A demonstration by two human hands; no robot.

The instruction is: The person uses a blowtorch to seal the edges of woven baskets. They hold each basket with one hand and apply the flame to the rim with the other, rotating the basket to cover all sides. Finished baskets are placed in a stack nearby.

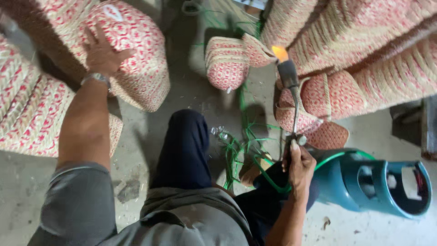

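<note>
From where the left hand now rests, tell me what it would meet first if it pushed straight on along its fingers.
The left hand already lies on a red-and-cream woven straw basket, fingers pointing up the frame. Going on, it would probably slide along that basket's top first; depth beyond is unclear.

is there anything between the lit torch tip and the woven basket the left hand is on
Nothing visible. The torch in the right hand burns to the right, near the small basket. Only bare floor lies between its flame and the large basket under the left hand.
</note>
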